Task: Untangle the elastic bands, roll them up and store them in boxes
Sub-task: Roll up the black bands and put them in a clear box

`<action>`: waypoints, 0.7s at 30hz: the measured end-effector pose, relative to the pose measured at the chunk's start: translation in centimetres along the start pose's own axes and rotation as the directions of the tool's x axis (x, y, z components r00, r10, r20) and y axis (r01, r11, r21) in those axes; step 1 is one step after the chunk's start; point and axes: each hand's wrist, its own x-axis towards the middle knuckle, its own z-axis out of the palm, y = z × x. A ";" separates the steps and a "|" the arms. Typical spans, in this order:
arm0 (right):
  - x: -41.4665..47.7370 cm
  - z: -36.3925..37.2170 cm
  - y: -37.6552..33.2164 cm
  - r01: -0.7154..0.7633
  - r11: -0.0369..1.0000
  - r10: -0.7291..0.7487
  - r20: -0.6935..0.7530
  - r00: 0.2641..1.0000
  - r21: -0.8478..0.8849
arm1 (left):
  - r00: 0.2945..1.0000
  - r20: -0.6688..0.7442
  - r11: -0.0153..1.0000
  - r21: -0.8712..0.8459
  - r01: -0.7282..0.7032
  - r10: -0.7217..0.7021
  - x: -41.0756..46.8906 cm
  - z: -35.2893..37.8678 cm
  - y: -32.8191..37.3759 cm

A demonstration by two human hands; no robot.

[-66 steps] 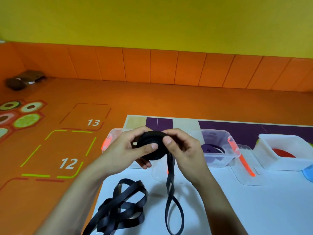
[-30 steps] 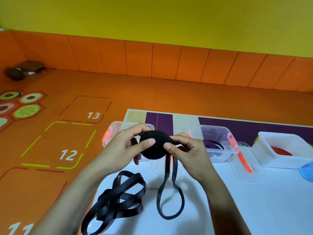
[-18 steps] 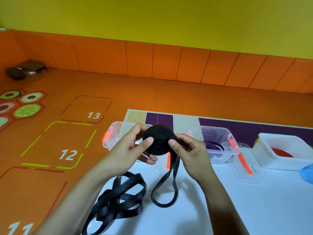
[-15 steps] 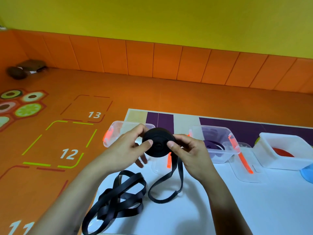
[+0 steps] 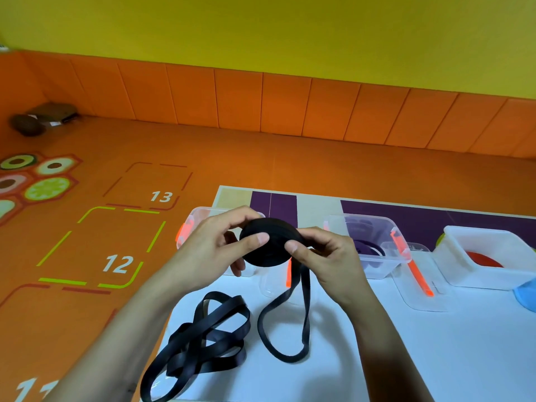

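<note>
One tight black roll, tail looping down.

Single view, head-worn: looks forward and down, close over my left hand and right hand, white table below, orange floor beyond.

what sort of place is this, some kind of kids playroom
Likely a children's play or activity room: an orange floor printed with numbered squares and fruit-slice hexagons, plus orange wall panels under a yellow wall.
</note>
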 end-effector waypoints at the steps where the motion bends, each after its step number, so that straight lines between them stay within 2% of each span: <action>1: 0.0 0.0 0.1 0.000 1.000 0.000 -0.015 1.000 0.009 | 1.000 -0.020 0.999 -0.041 -0.005 0.004 0.0 0.1 -0.2; 5: 0.1 0.1 0.5 -0.008 0.997 0.015 -0.086 0.996 0.080 | 0.997 -0.082 0.976 -0.219 -0.014 -0.004 -0.1 0.8 -0.4; 9: 0.1 0.0 0.1 -0.004 0.998 0.010 -0.108 0.994 0.055 | 0.994 0.006 0.958 -0.264 0.111 -0.113 -0.2 1.2 -1.4; 11: 0.3 -0.1 -0.2 -0.020 0.999 0.018 -0.043 0.999 -0.044 | 0.988 0.039 0.985 -0.082 0.153 -0.150 0.2 -0.4 -1.9; 13: 0.4 -0.1 -0.5 -0.025 0.992 0.029 0.031 0.999 -0.126 | 0.992 0.061 0.977 0.189 0.101 -0.115 0.5 -2.1 -1.4; 14: 0.5 0.0 -0.6 -0.024 0.990 0.032 0.055 0.998 -0.139 | 0.991 0.093 0.963 0.260 0.070 -0.097 0.7 -2.6 -0.8; 18: 0.7 0.4 -1.0 -0.020 0.993 0.029 0.078 0.997 -0.114 | 0.975 0.200 0.956 0.292 0.032 -0.094 1.0 -2.3 0.5; 21: 0.8 0.3 -1.0 -0.015 0.997 0.019 0.055 0.998 -0.077 | 0.993 0.118 0.973 0.230 -0.001 -0.027 0.6 -1.7 -0.1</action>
